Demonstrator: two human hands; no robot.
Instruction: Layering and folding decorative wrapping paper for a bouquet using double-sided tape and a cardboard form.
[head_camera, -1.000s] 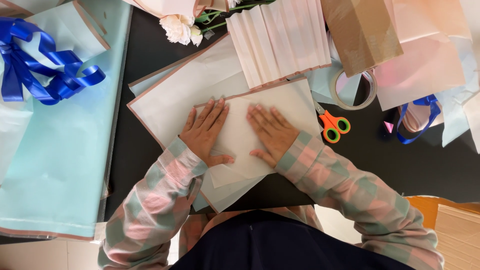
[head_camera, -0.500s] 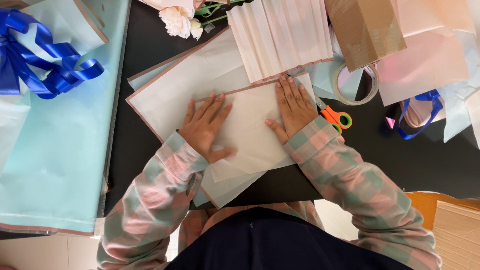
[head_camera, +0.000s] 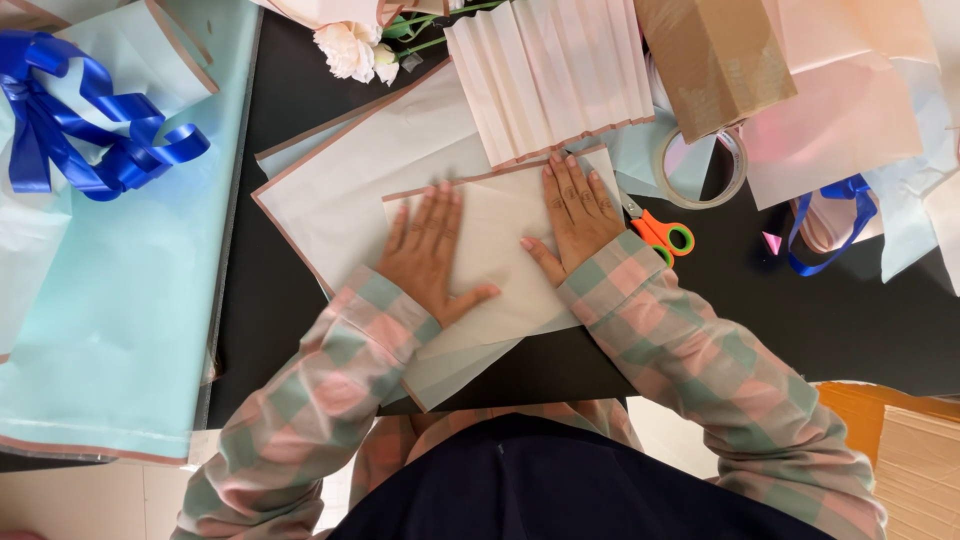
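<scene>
Since the earlier frame, the right hand (head_camera: 578, 212) is being slid up to the folded edge. The cream wrapping sheet (head_camera: 490, 250), at frame centre, is being pressed by both flat, open hands; the left hand (head_camera: 432, 255) is holding it down. The fold is being creased.

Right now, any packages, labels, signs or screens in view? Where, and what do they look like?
No labels, signs or screens.
Brown paper bag: top right, flat, plain tan, partly over the tape roll.
Stack of tan card sheets: bottom right corner, rectangular, cut off by the frame edge.
</scene>
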